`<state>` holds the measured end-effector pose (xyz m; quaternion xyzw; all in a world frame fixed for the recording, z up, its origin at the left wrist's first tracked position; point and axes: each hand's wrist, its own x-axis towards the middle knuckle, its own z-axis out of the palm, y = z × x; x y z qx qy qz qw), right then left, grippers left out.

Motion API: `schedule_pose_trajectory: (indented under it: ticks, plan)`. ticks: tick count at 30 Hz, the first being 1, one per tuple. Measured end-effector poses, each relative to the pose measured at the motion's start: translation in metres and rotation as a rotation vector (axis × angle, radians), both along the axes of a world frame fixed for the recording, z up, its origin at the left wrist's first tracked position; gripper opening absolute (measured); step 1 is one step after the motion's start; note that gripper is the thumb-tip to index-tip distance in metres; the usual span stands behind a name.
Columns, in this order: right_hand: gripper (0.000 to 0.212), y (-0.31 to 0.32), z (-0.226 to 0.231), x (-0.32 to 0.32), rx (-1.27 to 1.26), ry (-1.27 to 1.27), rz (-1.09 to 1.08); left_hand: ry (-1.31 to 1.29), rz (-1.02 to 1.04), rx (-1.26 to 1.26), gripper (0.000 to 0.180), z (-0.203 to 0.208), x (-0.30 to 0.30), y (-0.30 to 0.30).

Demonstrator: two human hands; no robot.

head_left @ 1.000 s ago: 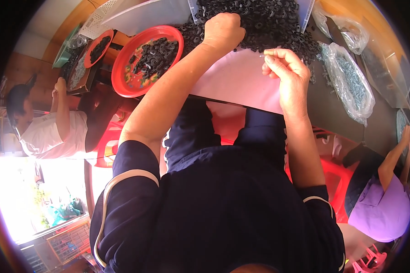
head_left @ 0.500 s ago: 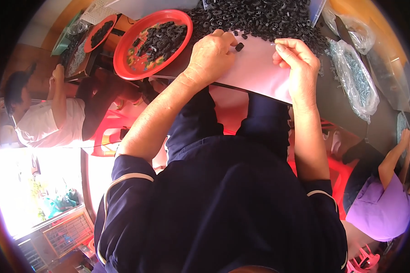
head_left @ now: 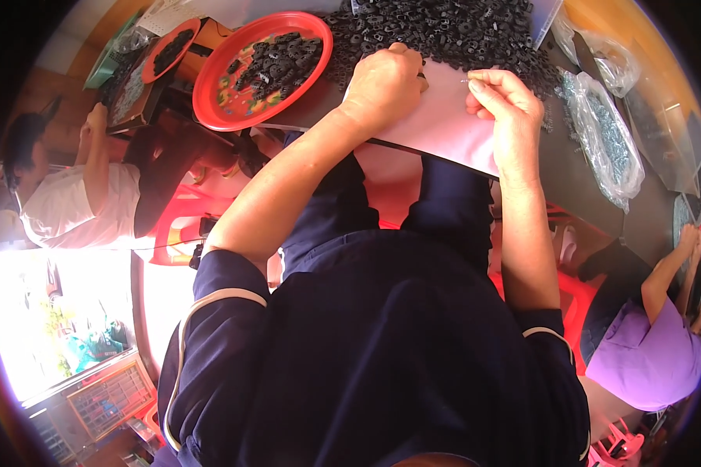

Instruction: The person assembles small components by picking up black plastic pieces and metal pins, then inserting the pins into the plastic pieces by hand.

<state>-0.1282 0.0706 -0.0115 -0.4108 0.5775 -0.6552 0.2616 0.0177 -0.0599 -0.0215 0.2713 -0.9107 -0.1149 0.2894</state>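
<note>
A big heap of small black plastic parts [head_left: 444, 31] lies at the far side of the dark table. In front of it is a pale pink sheet [head_left: 444, 128] at the table's near edge. My left hand [head_left: 383, 82] rests on the sheet with fingers curled at the heap's edge, seemingly holding a small black part. My right hand [head_left: 500, 97] is beside it, thumb and forefinger pinched on a thin metal pin. A red plate [head_left: 261, 66] with more black parts sits to the left of my left hand.
A clear bag of small metal pieces [head_left: 604, 136] lies right of my right hand. A second red plate [head_left: 169, 48] stands at far left. A person in white [head_left: 70, 202] sits at left, a person in purple [head_left: 650, 350] at right. Red plastic stools are below.
My left hand has come back from the heap to the sheet's far edge. My right hand has stayed at the sheet, pinching. The view has shifted slightly.
</note>
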Motion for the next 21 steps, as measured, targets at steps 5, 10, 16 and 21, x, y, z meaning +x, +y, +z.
schedule_pose_trajectory:
  ticks: [5,10,16,21]
  plan:
    - [0.013,0.000,0.005,0.005,0.014,0.012,0.067,0.249,-0.136,0.615,0.013,0.010,0.017,0.022]
    - [0.008,-0.003,0.002,0.006,-0.005,0.081,0.146,0.415,-0.160,0.921,0.018,0.012,0.019,0.039]
    - [0.006,-0.004,0.000,0.012,-0.067,0.250,0.138,0.488,-0.163,1.102,0.019,0.008,0.025,0.039]
    - [0.010,-0.008,-0.004,0.017,-0.267,0.743,0.078,0.547,-0.171,1.126,0.016,0.004,0.028,0.037]
